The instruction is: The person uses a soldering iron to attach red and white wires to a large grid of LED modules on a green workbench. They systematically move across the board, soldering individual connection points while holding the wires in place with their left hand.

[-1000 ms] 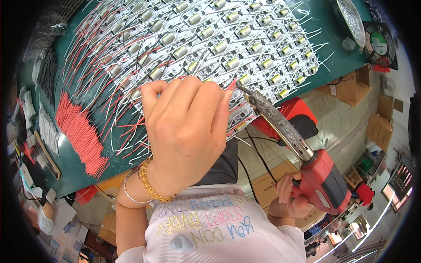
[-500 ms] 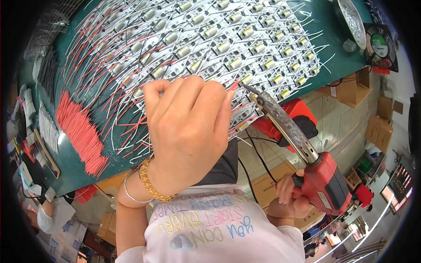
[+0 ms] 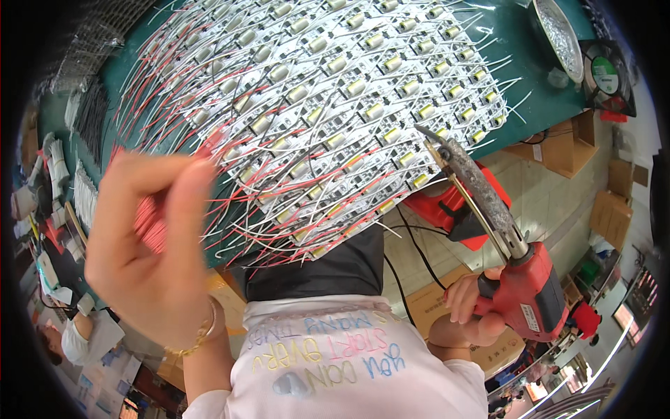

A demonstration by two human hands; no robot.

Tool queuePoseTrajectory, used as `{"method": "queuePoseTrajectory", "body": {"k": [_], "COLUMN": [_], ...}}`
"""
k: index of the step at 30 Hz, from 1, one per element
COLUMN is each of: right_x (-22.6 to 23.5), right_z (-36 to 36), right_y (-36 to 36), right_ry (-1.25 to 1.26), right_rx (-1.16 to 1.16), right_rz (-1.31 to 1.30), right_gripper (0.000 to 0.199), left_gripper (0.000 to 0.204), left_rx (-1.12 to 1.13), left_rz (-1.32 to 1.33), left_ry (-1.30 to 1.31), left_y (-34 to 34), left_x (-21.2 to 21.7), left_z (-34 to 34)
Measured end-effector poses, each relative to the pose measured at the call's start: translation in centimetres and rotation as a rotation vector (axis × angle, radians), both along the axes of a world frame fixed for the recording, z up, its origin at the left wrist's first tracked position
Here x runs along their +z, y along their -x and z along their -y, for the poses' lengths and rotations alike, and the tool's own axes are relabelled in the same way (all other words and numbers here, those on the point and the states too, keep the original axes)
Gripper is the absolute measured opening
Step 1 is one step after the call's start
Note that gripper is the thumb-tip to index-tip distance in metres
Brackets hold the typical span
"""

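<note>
My right hand (image 3: 474, 307) grips the red and black handle of a soldering gun (image 3: 537, 293). Its dark bent tip points up-left over the right part of the circuit board panel (image 3: 359, 108), close to the board without clear contact. Rows of small yellowish cylinders and many white, red and black wires cover the panel. Left of it, my left hand (image 3: 150, 244) is raised and blurred by motion, thumb and forefinger pinched together. Short red wires (image 3: 215, 140) show as a smear at those fingertips. Partly hidden behind this hand lies a bundle of red wires (image 3: 150, 227).
Black wires (image 3: 91, 115) and white wires (image 3: 85, 192) lie in bundles on the green table (image 3: 520, 129) at the left. A metal dish (image 3: 558, 38) and a small fan (image 3: 607, 73) are at the far right. A red and black device (image 3: 467, 209) sits beyond the table edge.
My left hand has moved left from the board's near edge toward the red wire bundle. The soldering gun has shifted slightly right, its tip away from its earlier spot. The panel looks slightly shifted.
</note>
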State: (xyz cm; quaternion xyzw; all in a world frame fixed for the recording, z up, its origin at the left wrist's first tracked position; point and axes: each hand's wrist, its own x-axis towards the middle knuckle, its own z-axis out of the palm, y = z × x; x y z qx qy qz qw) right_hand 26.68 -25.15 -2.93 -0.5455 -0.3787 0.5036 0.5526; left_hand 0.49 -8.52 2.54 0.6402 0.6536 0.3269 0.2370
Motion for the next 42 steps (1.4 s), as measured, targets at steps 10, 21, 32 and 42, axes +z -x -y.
{"method": "queuePoseTrajectory", "body": {"k": [10, 21, 32, 42], "right_x": [-0.4, -1.2, -0.5, 0.7], "right_z": [-0.4, -0.8, 0.5, -1.5], "right_y": [-0.8, -0.6, -0.9, -0.2], "right_ry": [-0.009, -0.033, 0.060, 0.079], "right_rx": [0.250, 0.171, 0.113, 0.205], "right_rz": [0.231, 0.084, 0.015, 0.169], "right_gripper": [0.090, 0.075, 0.083, 0.083], "left_gripper": [0.010, 0.014, 0.017, 0.014], "left_rx": [-0.293, -0.319, -0.324, -0.344], "left_rz": [-0.149, -0.180, -0.197, -0.222], "left_ry": [-0.103, -0.166, -0.203, -0.191], "left_y": [-4.7, -4.9, -5.1, -5.0], "left_x": [-5.2, -5.5, -5.7, -5.4], "left_z": [-1.7, -1.9, -2.0, -1.9]}}
